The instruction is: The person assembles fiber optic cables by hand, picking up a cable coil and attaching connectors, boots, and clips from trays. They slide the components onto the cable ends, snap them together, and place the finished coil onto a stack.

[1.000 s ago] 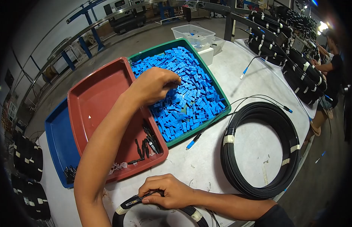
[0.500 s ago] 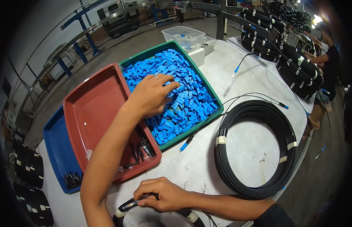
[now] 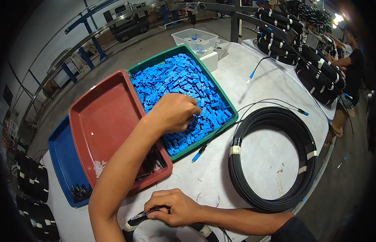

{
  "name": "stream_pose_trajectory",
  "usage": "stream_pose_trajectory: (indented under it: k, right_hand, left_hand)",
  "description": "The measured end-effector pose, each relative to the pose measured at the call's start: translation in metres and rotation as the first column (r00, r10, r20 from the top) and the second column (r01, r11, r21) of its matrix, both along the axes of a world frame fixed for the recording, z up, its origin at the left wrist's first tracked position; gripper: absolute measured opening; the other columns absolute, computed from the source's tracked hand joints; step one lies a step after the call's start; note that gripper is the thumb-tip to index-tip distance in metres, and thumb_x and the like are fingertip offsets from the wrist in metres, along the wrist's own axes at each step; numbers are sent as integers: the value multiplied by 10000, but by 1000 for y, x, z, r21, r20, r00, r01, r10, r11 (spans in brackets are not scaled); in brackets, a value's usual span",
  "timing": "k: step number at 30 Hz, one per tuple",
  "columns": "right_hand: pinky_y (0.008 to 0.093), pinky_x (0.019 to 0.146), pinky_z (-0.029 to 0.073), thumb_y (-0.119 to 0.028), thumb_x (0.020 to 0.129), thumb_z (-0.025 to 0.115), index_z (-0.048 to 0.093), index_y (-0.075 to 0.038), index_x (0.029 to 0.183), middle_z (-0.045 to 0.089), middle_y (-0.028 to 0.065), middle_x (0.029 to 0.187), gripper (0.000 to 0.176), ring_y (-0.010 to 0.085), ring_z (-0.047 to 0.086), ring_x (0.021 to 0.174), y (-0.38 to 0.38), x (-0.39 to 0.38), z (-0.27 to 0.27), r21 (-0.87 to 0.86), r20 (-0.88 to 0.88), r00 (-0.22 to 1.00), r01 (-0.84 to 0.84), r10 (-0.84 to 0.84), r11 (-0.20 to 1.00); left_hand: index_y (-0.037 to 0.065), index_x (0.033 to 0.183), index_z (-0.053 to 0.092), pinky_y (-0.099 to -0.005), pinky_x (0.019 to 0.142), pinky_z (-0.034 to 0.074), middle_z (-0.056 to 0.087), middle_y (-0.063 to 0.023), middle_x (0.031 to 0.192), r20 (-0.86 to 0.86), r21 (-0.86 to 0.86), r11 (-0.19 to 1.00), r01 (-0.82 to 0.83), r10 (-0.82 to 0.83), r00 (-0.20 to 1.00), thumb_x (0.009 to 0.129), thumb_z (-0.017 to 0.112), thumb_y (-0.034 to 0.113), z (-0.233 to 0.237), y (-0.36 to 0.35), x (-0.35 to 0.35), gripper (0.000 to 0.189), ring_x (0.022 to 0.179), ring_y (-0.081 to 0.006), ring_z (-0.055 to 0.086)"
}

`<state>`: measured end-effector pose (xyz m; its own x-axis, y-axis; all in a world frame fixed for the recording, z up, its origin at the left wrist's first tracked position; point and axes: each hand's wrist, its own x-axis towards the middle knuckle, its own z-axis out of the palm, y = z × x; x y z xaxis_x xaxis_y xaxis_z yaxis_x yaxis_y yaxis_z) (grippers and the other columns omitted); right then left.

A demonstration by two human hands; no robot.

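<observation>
**Down among the blue pieces, one hand in the tray and one on the cable**

Left hand (image 3: pixel 176 113) reaches across the red tray (image 3: pixel 103 117) into the green tray (image 3: pixel 155 60). Its fingers are curled down into the heap of small blue plastic pieces (image 3: pixel 176 76) near the tray's front right corner. The fingertips are buried in the pile, so I cannot tell whether the grip has closed on a piece or merely rests among them.

Right hand (image 3: pixel 176 207) lies low at the near edge of the worktop (image 3: pixel 260 80), its grip narrow, with thumb and fingers pinched on the cable end (image 3: pixel 141 216). That dark end sticks out to the left of the fingers. It belongs to a small taped coil (image 3: pixel 204 229) that lies partly under the hand and is cut off by the bottom edge of the view.

At the near end of the red tray lie a few black parts (image 3: pixel 153 159), partly hidden by the forearm. Just left of it sits a blue tray (image 3: pixel 63 153) with a small cluster of dark bits.

To the right lies a large black cable coil (image 3: pixel 273 161) bound with pale tape, and a blue-tipped connector (image 3: pixel 196 156) rests just beside the green tray's front rim. Behind the green tray stands a clear tub (image 3: pixel 196 40). Stacked coils (image 3: pixel 317 72) line the far right side, where another person (image 3: pixel 351 64) sits.
</observation>
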<state>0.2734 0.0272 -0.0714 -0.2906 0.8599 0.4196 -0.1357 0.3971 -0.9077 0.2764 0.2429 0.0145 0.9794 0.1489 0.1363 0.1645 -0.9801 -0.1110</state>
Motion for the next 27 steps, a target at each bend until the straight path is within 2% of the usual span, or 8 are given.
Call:
stream_pose_trajectory:
  k: [3, 5, 10, 13, 15, 19, 23, 27]
  right_hand:
    - [329, 578, 422, -85, 862, 762, 712, -32, 979, 627, 75, 799, 137, 190, 519, 583, 1, 0, 1, 3, -22, 1000, 8, -8, 1000]
    - [332, 578, 419, -85, 864, 759, 710, -33, 975, 616, 74, 790, 132, 193, 512, 579, 1, 2, 2, -13, -20, 1000, -4, 4, 1000]
    - [338, 572, 414, -86, 865, 756, 707, -38, 973, 597, 76, 783, 127, 202, 503, 572, 0, 1, 1, -5, -27, 1000, -16, 16, 1000]
    - [340, 571, 414, -86, 862, 761, 708, -41, 973, 596, 77, 784, 131, 202, 506, 573, 0, 1, 2, -36, -16, 999, -30, 29, 999]
    - [341, 572, 415, -85, 860, 764, 709, -43, 974, 596, 77, 784, 133, 203, 509, 575, 0, 0, 0, -31, -23, 999, -28, 27, 999]
    - [339, 575, 419, -83, 857, 769, 714, -49, 975, 601, 79, 784, 134, 208, 519, 584, 0, 1, 1, -54, 2, 999, -40, 40, 998]
    - [334, 577, 423, -84, 859, 770, 717, -47, 979, 616, 79, 795, 136, 206, 526, 590, 0, 1, 0, -6, 11, 1000, -12, 12, 1000]
    - [328, 568, 427, -78, 860, 770, 723, -35, 985, 633, 74, 794, 141, 185, 531, 592, 2, 1, -3, 18, -4, 1000, 22, -22, 1000]
  left_hand:
    - [127, 1048, 745, -420, 718, 563, 709, -55, 1008, -21, 14, 1000, -7, 7, 1000, 771, 774, 143, -10, -6, 12, 279, 906, -282, 694]
    - [118, 1059, 733, -424, 720, 565, 699, -66, 1011, 56, 29, 988, -155, 153, 987, 776, 797, 190, -18, -10, 17, 299, 914, -294, 693]
    - [105, 1051, 714, -425, 713, 564, 688, -85, 1009, 131, -10, 994, -109, 109, 985, 766, 815, 237, -21, 0, 16, 330, 897, -304, 692]
    - [105, 1045, 710, -426, 715, 565, 684, -88, 1019, 33, 19, 993, -114, 114, 993, 777, 770, 152, -14, 0, 15, 278, 905, -303, 687]
    - [112, 1030, 709, -431, 707, 562, 682, -80, 1019, 49, 47, 993, -109, 107, 993, 767, 690, 44, -16, 4, 12, 272, 918, -299, 682]
    - [116, 1024, 704, -430, 709, 557, 679, -72, 1006, 170, 89, 992, -91, 74, 983, 743, 640, -7, -27, 23, 4, 313, 917, -300, 675]
    - [110, 1053, 695, -415, 750, 557, 676, -89, 1036, 205, 41, 992, -117, 106, 973, 751, 629, -16, -22, 26, -4, 333, 922, -306, 671]
    - [90, 1074, 711, -395, 738, 554, 665, -104, 1009, 391, -210, 977, -38, 120, 913, 750, 622, -41, -14, 22, -14, 360, 871, -292, 672]
